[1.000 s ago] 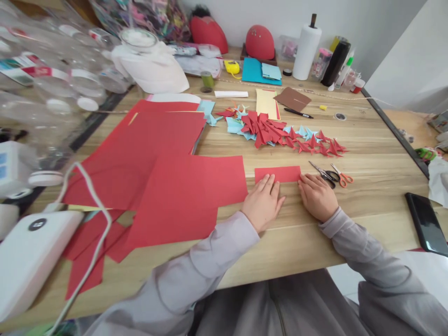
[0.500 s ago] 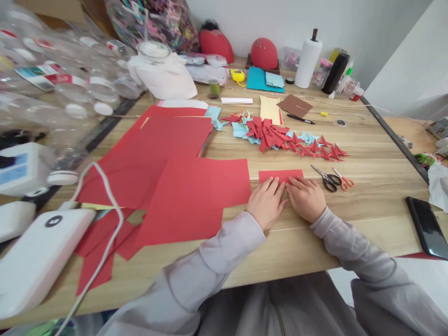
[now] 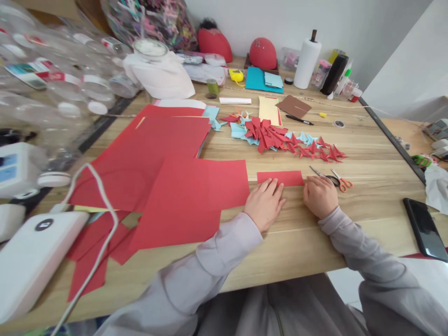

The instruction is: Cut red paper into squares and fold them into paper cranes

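A narrow red paper strip [image 3: 290,178] lies flat on the wooden table. My left hand [image 3: 265,204] rests on the strip's left part with its fingers stretched out. At the strip's right end is my right hand [image 3: 320,196], its fingers curled; whether they pinch the paper edge is hidden. Black-handled scissors [image 3: 332,179] sit partly behind that hand, with orange-handled scissors [image 3: 342,181] beside them. Large red sheets [image 3: 185,200] spread out left of my left hand. Folded red paper pieces [image 3: 268,133] and light blue ones [image 3: 239,131] form a row beyond the strip.
A white power bank [image 3: 38,261] with a cable [image 3: 111,212] lies at the left, near plastic bottles [image 3: 66,86]. A phone [image 3: 423,228] is at the right edge. Farther back are a black pen [image 3: 299,120], brown paper [image 3: 294,106] and a white roll [image 3: 307,63].
My right hand has slid right along the strip to its right end, and its fingers have curled. My left hand stays on the paper. The view has shifted slightly.
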### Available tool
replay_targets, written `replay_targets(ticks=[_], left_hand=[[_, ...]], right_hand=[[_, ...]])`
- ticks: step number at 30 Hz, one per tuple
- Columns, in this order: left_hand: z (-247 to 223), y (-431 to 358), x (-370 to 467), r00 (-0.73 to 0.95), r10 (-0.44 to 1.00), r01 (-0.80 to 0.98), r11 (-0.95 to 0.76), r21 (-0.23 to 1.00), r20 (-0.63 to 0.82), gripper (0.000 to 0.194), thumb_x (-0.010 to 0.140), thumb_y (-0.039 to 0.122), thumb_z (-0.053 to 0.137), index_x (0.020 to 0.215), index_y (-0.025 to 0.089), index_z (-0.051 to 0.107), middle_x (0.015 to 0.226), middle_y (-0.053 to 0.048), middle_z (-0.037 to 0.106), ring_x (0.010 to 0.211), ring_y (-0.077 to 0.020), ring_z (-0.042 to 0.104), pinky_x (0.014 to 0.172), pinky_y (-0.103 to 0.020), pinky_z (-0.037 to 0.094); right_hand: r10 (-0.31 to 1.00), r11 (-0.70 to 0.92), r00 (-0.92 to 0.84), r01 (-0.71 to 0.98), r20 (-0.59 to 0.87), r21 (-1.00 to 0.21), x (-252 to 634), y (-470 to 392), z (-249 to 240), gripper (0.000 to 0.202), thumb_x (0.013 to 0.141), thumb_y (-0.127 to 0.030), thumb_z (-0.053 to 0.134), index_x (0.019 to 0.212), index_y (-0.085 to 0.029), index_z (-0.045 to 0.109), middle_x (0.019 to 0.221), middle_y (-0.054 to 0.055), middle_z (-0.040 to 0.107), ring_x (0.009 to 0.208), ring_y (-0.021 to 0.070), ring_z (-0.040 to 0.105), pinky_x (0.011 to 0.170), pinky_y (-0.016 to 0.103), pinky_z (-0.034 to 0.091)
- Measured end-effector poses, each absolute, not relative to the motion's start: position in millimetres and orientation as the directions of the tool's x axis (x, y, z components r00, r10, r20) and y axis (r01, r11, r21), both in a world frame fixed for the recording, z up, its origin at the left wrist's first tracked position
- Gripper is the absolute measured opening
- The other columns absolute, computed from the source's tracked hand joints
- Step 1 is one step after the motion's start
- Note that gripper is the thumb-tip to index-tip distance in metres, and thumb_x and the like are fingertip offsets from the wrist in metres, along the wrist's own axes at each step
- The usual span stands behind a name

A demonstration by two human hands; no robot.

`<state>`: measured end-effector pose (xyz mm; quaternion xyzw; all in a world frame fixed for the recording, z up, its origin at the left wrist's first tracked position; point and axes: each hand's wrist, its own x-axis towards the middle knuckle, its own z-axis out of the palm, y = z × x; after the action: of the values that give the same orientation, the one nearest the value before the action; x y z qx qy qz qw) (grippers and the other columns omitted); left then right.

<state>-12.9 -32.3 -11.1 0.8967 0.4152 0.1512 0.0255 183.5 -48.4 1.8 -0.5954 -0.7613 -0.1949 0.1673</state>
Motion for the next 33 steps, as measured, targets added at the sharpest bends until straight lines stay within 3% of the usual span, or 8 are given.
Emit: replay_targets(ticks=[4,10,17,20,25,30,33], left_hand=[[-11.6,-31.4,-13.3,0.619,0.745,0.732,-0.662,0.161,0.25,0.046,0.094,0.039,0.046,0.13,0.012,0.056,0.133,-0.016,0.057,0.124,-0.0307,0.05,0.1,-0.044,0.044],[-10.2,-32.0,-16.9,0.632,0.726,0.729,-0.676,0.11,0.27,0.045,0.094,0.035,0.045,0.126,0.006,0.057,0.132,-0.017,0.059,0.122,-0.0286,0.052,0.099,-0.042,0.044],[-0.8,-35.0,-27.7,0.586,0.772,0.798,-0.603,-0.01,0.247,0.034,0.089,0.015,0.042,0.107,0.004,0.069,0.122,-0.019,0.064,0.104,-0.0294,0.06,0.081,-0.041,0.048],[1.0,-35.4,-33.1,0.563,0.787,0.814,-0.581,-0.006,0.253,0.034,0.088,0.013,0.042,0.106,0.004,0.07,0.121,-0.021,0.064,0.102,-0.0305,0.059,0.078,-0.043,0.047],[11.9,-32.7,-42.4,0.526,0.815,0.848,-0.525,-0.075,0.243,0.029,0.088,0.017,0.046,0.079,0.008,0.073,0.109,-0.023,0.066,0.094,-0.0328,0.059,0.073,-0.046,0.046],[14.3,-18.0,-30.7,0.617,0.726,0.777,-0.623,-0.087,0.304,0.024,0.087,0.01,0.048,0.098,0.007,0.068,0.113,-0.021,0.064,0.105,-0.0314,0.056,0.081,-0.043,0.047],[4.9,-7.8,-21.5,0.707,0.662,0.695,-0.715,-0.075,0.247,0.025,0.089,0.008,0.045,0.096,0.009,0.068,0.101,-0.016,0.066,0.096,-0.0269,0.059,0.077,-0.039,0.049]], right_hand=[[0.819,0.391,-0.379,0.918,0.431,0.063,162.7,-40.9,0.3,0.025,0.092,-0.019,0.049,0.094,-0.015,0.074,0.108,0.01,0.073,0.096,0.0206,0.066,0.084,0.032,0.047],[0.844,0.405,-0.412,0.909,0.344,0.094,152.6,-41.2,-9.3,0.027,0.094,-0.022,0.048,0.101,-0.014,0.073,0.112,0.012,0.071,0.104,0.0248,0.063,0.082,0.036,0.047],[0.858,0.388,-0.381,0.92,0.344,0.053,155.6,-41.7,-8.9,0.026,0.094,-0.023,0.049,0.1,-0.017,0.073,0.112,0.011,0.072,0.106,0.024,0.064,0.083,0.036,0.045],[0.857,0.389,-0.381,0.92,0.346,0.05,156.4,-41.8,-9.2,0.027,0.095,-0.024,0.048,0.101,-0.018,0.073,0.113,0.01,0.072,0.107,0.0233,0.064,0.083,0.035,0.045],[0.839,0.389,-0.386,0.918,0.384,0.072,160.7,-41.6,-13.4,0.027,0.094,-0.024,0.048,0.096,-0.017,0.074,0.109,0.009,0.073,0.103,0.023,0.064,0.079,0.034,0.046],[0.836,0.387,-0.368,0.921,0.406,0.037,161.6,-40.6,-16.9,0.026,0.094,-0.028,0.051,0.096,-0.017,0.074,0.106,0.011,0.073,0.101,0.0241,0.063,0.082,0.035,0.045],[0.82,0.414,-0.383,0.91,0.425,0.023,162.9,-39.8,-16.3,0.025,0.093,-0.028,0.052,0.099,-0.018,0.073,0.105,0.01,0.074,0.1,0.0237,0.063,0.085,0.036,0.043]])
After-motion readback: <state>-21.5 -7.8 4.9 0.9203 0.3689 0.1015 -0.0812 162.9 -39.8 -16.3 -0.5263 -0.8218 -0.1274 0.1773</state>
